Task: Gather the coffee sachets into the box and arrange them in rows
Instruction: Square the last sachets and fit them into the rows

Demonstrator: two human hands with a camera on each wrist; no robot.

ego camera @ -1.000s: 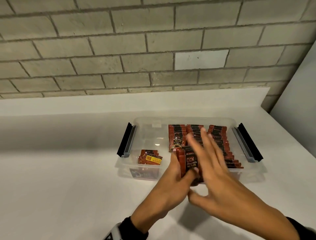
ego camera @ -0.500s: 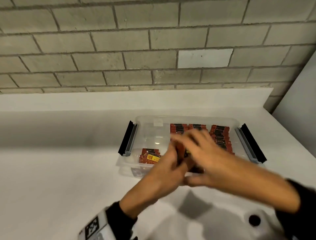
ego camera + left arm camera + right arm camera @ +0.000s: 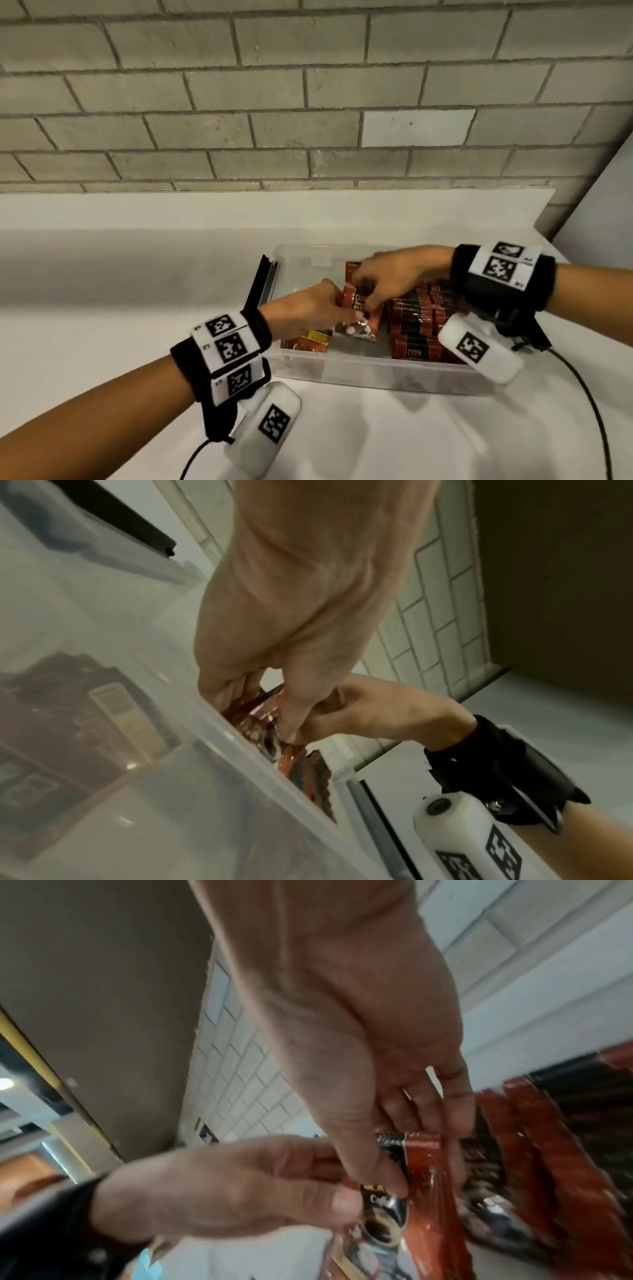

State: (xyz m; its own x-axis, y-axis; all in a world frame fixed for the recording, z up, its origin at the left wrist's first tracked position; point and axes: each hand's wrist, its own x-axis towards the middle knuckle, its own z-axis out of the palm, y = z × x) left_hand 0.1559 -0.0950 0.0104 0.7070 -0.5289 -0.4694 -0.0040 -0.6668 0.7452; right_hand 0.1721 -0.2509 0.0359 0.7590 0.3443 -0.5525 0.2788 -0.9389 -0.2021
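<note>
Both hands meet over the middle of the clear plastic box (image 3: 376, 371), which sits on the white worktop (image 3: 102, 325) against a grey block wall (image 3: 239, 102). Starting from the left, I see the box's black latch handle (image 3: 262, 284) folded outward on its left end. Just inside that end, a small loose pile of sachets (image 3: 313, 337) lies flat on the box floor, one showing a yellow label (through the box wall the left wrist view shows it only as a hazy shape).

My left hand (image 3: 308, 308) reaches in over the near-left part of the box, its grip pinched on the left edge of a small bundle of coffee sachets (image 3: 363, 318) held upright above the floor of the box. The right wrist view shows the left thumb and curled fingers (image 3: 308, 1164) pressed onto the sachet faces. My right hand (image 3: 394, 270) comes in from the right and from above, and its grip pinches the top of the same bundle, thumb in front and fingers behind. The front sachet is red-brown with a black panel and a coffee cup picture.

Right of the bundle, rows of sachets (image 3: 421, 325) stand packed on edge, filling the right part of the box. Each wrist carries a black band with white marker tags and a white camera pod, the right pod (image 3: 479, 347) hanging over the box's near-right corner.
</note>
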